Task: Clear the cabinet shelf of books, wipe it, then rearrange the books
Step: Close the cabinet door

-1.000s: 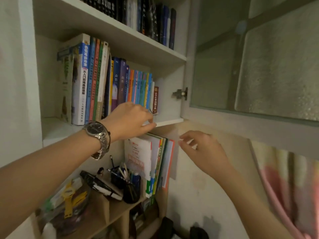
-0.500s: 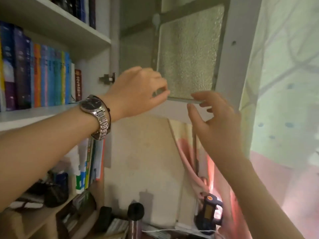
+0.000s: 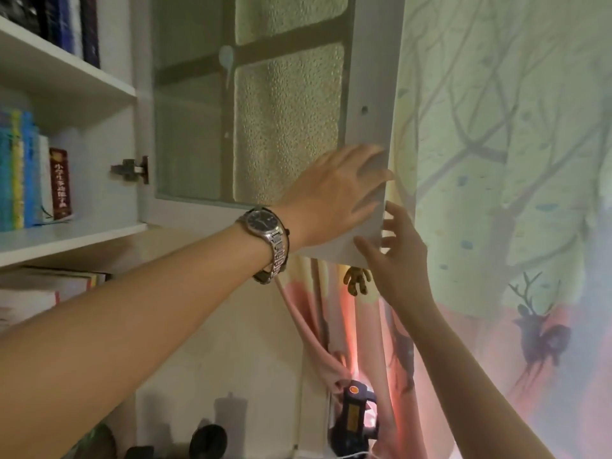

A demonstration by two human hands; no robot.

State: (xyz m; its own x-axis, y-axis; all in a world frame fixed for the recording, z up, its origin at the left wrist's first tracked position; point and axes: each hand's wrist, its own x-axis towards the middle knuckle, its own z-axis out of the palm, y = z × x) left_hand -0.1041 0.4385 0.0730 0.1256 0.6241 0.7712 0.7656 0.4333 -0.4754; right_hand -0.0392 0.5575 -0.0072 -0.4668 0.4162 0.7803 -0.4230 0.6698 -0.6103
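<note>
The cabinet door (image 3: 371, 94), white-framed with frosted glass, stands open to the right of the shelf (image 3: 66, 236). Upright books (image 3: 20, 173) in blue, teal and yellow fill the shelf's visible end, with a dark red book (image 3: 60, 182) last in the row. My left hand (image 3: 334, 197), a metal watch on its wrist, lies flat on the door's lower right corner with the fingertips at the edge. Just below it, my right hand (image 3: 397, 260) holds that same corner, thumb on the front face and fingers behind the edge.
Dark books (image 3: 66, 24) stand on the shelf above. More books (image 3: 49, 286) lie below the cabinet. A tree-and-deer printed curtain (image 3: 496, 160) hangs close behind the door. A black device with an orange button (image 3: 354, 415) and dark objects sit low down.
The view has swung right, from the books to the open door. Both hands moved from the shelf edge to the door's lower right corner, and the right hand took hold of its edge.
</note>
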